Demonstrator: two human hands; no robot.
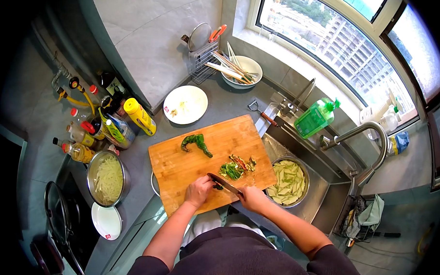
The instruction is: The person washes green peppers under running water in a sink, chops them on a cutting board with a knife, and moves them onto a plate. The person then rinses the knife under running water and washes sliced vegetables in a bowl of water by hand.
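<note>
On the wooden cutting board [177, 163], my left hand [199, 190] is closed with curled fingers on a small dark green piece of pepper [217, 186]. My right hand [253, 200] grips the handle of a knife [224, 183], whose dark blade points up and left, its tip beside my left fingers. Just beyond the blade lies a pile of chopped green and red peppers [236, 168]. A whole wrinkled green pepper [197, 143] rests farther back on the board, touched by neither hand.
Right of the board, a bowl of sliced vegetable [288, 182] stands in the sink [317, 202]. A metal bowl of pale shreds [108, 179], a small white plate [106, 221] and bottles [80, 152] are at left. Behind are a white plate [185, 105] and a peeler [262, 112].
</note>
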